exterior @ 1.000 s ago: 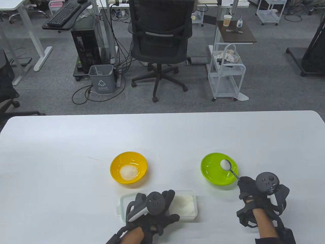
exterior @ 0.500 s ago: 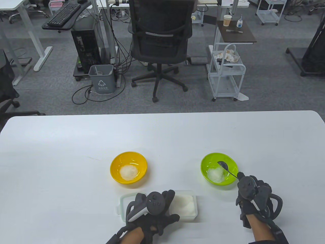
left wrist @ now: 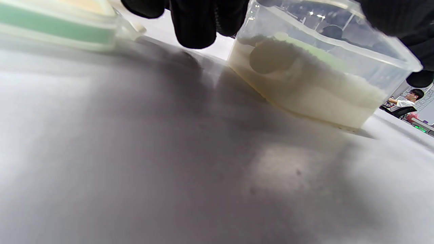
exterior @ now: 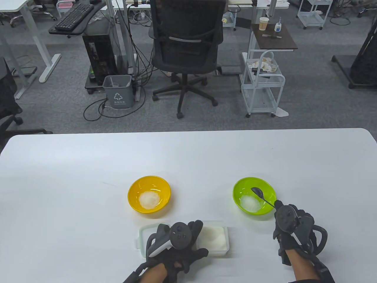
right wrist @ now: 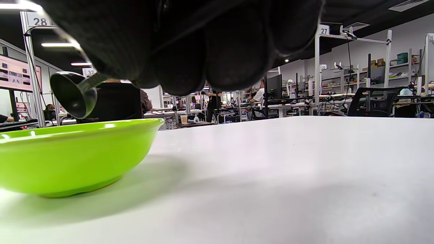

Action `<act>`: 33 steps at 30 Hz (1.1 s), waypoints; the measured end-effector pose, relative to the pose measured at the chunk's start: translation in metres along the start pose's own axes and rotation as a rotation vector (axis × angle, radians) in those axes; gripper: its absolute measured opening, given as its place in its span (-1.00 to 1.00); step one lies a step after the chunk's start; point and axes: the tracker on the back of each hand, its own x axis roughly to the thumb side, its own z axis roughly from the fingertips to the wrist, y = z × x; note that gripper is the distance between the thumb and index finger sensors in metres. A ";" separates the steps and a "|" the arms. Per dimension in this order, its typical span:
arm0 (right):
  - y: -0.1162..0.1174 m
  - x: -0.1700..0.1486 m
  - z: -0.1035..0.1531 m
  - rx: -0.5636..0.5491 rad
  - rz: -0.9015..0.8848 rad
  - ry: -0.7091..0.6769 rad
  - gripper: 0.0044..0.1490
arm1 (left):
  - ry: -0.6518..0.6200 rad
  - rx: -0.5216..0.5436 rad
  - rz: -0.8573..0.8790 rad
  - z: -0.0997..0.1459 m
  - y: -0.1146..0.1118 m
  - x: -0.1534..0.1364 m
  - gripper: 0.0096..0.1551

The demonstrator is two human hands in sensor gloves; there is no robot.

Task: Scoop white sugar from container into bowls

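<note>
Metal spoon (exterior: 258, 192) (tipped, empty) – right hand (exterior: 290, 225) grips it | left hand (exterior: 176, 240) holds clear container (exterior: 216, 240)

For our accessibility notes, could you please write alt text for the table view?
The right hand holds an emptied spoon tilted over a green bowl containing sugar. The left hand rests on the clear sugar container; a yellow bowl also holds sugar.

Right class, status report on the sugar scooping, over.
Left hand holds container. Right hand holds spoon, emptied, over green bowl. Sugar in both bowls. Nothing blocking.
</note>
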 end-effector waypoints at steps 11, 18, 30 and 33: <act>-0.024 0.025 0.017 -0.073 0.000 -0.148 -0.47 | 0.001 -0.003 -0.002 0.000 0.000 0.000 0.13; -0.039 0.048 0.032 -0.079 -0.036 -0.278 -0.48 | 0.000 -0.003 -0.001 -0.001 0.000 0.000 0.13; -0.031 0.059 0.064 -0.041 -0.074 -0.491 -0.50 | 0.001 -0.003 0.005 -0.001 -0.001 0.000 0.14; -0.029 0.063 0.068 -0.030 -0.059 -0.526 -0.51 | 0.002 -0.005 0.012 -0.001 -0.001 -0.001 0.14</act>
